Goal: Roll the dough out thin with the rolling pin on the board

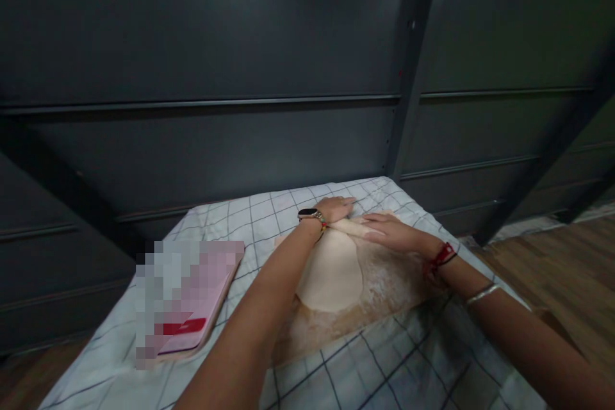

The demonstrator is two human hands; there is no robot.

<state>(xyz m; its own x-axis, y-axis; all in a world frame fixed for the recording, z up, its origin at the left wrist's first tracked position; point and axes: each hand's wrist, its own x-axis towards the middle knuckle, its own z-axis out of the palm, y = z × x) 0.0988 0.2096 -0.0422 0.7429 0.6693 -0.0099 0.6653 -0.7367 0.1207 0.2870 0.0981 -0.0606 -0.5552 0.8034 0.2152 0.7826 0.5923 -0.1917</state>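
A thin, pale round sheet of dough lies flat on a floured brown board or mat. Across its far edge runs a light-coloured rolling pin, partly covered by both hands. My left hand is over the pin's left end, its fingers reaching along the far side; its thumb is hidden. On the right part of the pin, my right hand has its thumb side near me and its fingers over the far side. Whether some dough is wrapped on the pin, I cannot tell.
A pink tablet-like case, partly blurred out, lies left of the board. A white checked cloth covers the table. Dark metal panels stand right behind it. Wooden floor shows at the right.
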